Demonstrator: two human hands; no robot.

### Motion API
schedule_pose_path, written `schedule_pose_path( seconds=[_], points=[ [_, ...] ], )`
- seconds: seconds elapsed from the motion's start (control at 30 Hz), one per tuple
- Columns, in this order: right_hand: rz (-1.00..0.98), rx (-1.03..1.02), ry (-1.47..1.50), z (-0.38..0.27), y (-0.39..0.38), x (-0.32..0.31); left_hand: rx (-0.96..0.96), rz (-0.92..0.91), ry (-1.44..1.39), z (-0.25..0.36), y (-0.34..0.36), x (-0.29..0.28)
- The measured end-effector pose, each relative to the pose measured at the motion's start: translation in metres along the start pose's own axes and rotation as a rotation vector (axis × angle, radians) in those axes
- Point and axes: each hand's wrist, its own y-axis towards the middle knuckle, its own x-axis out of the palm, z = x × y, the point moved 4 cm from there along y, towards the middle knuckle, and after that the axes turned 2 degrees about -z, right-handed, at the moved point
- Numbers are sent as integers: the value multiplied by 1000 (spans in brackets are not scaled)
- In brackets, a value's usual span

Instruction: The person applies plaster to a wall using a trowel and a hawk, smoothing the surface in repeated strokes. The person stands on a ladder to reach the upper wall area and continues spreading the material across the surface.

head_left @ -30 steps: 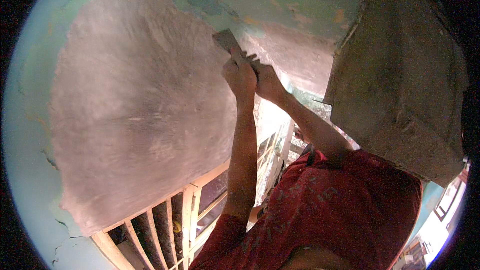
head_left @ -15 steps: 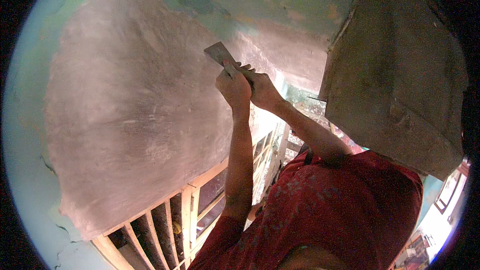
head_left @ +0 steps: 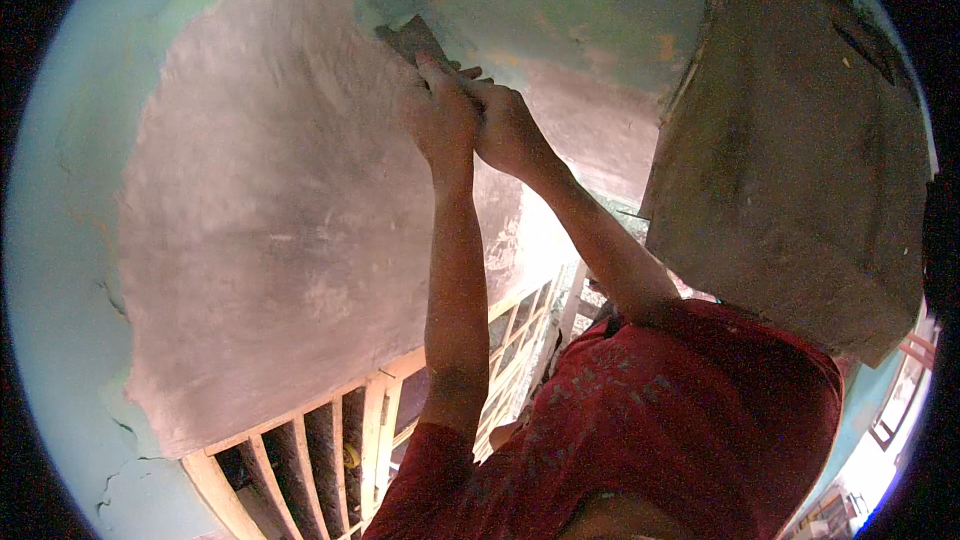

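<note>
Nearest is the person's dark red short-sleeved shirt (head_left: 690, 410), with a faded grey print across its front. From its sleeves the bare left forearm (head_left: 457, 280) rises almost straight, while the right forearm (head_left: 595, 230) slants up toward it from the right.

The hands meet above. The left hand (head_left: 447, 125) and the right hand (head_left: 510, 130) touch side by side, both closed on a flat, dark grey, broad-bladed scraper (head_left: 415, 38). The left fingers curl tightly, with the thumb laid up toward the blade; the right fingers are bent around the grip, a few tips showing just past the left hand. The grip itself is mostly covered.

The scraper's blade points up and left, at the upper right border between a large, rough, pinkish-grey bare patch (head_left: 270, 190) and the blue-green painted wall surface (head_left: 70, 200) around it. Whether its edge touches the wall cannot be told. Dark cracks (head_left: 113, 300) run through the paint at the left.

Below the bare patch stands a pale cream barred window frame (head_left: 372, 430), dark between its upright bars, with a small yellow thing (head_left: 351, 455) behind them. At the right hangs a big, brownish-grey, rough-faced slab (head_left: 790, 170). Farther off, a glaring white opening (head_left: 542, 230) shows between the forearms.
</note>
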Motion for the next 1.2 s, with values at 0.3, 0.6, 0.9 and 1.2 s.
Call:
schedule_pose_path(
  seconds=[0.3,0.6,0.9,1.2],
  points=[
    [-45,81,106,-30,2,-10,179,-6,263,17,-9,-10],
    [-94,148,161,-33,-16,3,169,-68,473,35,-28,-33],
    [-20,116,111,-49,-4,7,309,-8,664,42,-13,-40],
    [-28,-87,162,-95,14,-10,183,-35,467,102,-12,-46]
  ],
)
